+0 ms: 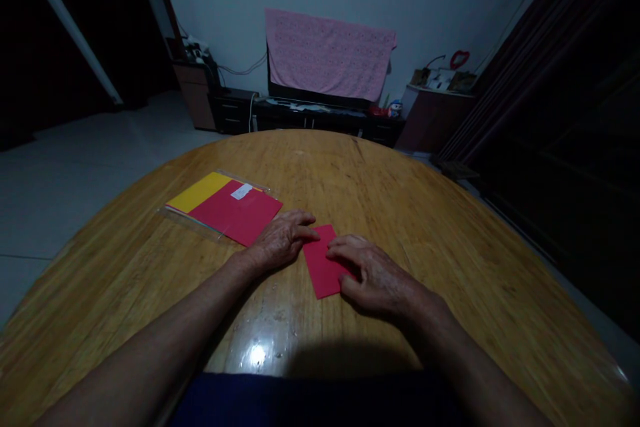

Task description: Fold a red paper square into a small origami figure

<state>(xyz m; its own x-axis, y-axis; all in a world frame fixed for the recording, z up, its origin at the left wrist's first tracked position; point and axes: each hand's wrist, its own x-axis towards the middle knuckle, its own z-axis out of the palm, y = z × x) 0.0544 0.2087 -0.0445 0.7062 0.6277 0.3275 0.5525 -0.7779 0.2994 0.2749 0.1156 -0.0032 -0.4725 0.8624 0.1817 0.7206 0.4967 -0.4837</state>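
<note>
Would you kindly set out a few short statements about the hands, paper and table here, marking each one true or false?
1. The right hand rests on the small red paper. True.
2. The left hand holds scissors. False: the left hand is at the paper's left edge.
3. The packet lies right of the small red paper. False: the packet lies to its left.
4. The wooden table is square. False: its edge is rounded.
5. A white label shows on the packet. True.

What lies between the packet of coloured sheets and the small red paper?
The left hand lies between the packet and the red paper, in the head view.
</note>
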